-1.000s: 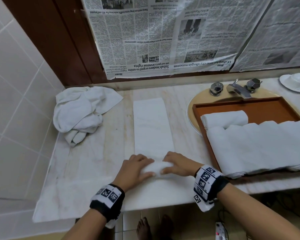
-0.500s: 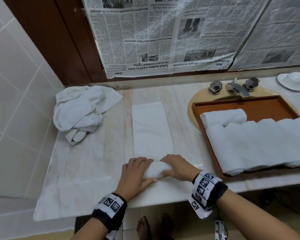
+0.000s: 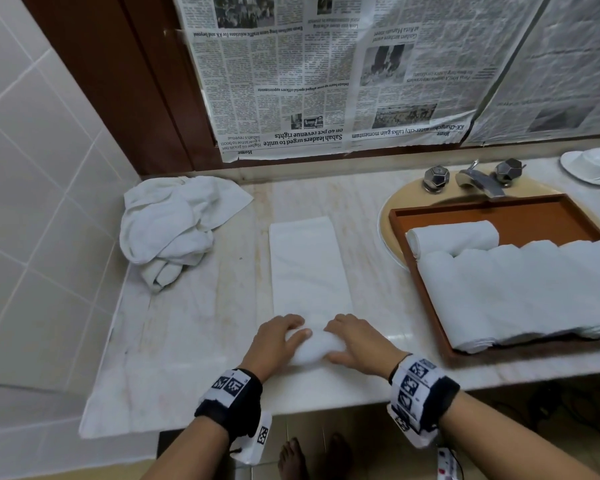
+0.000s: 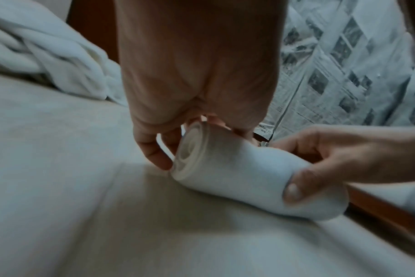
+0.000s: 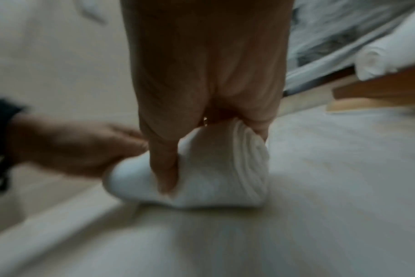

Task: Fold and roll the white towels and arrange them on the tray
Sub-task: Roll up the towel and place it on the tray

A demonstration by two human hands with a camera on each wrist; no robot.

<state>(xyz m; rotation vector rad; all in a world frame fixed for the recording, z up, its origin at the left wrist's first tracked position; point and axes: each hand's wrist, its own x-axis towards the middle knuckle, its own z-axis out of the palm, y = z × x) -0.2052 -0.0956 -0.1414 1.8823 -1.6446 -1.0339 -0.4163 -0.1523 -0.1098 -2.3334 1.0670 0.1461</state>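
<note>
I keep both wrists low, side by side: my left hand [image 3: 278, 342] and right hand [image 3: 355, 341] curl fingers and thumbs round the half-rolled white cloth towel [image 3: 313, 346], palms down, black-and-white tagged wristbands [image 3: 232, 393] showing.

white towel [image 3: 310, 268] under both hands, plain, no pattern. counter [image 3: 194, 327] around them is pale cream marble with faint tan veins. off to the right a reddish-brown wooden tray [image 3: 520, 216] with more white rolled towels [image 3: 520, 292]. wristbands [image 3: 420, 386] are black with white patches printed with black square codes. black-and-white newsprint [image 3: 326, 81] up ahead, dark brown wood [image 3: 125, 81] beside it.
</note>
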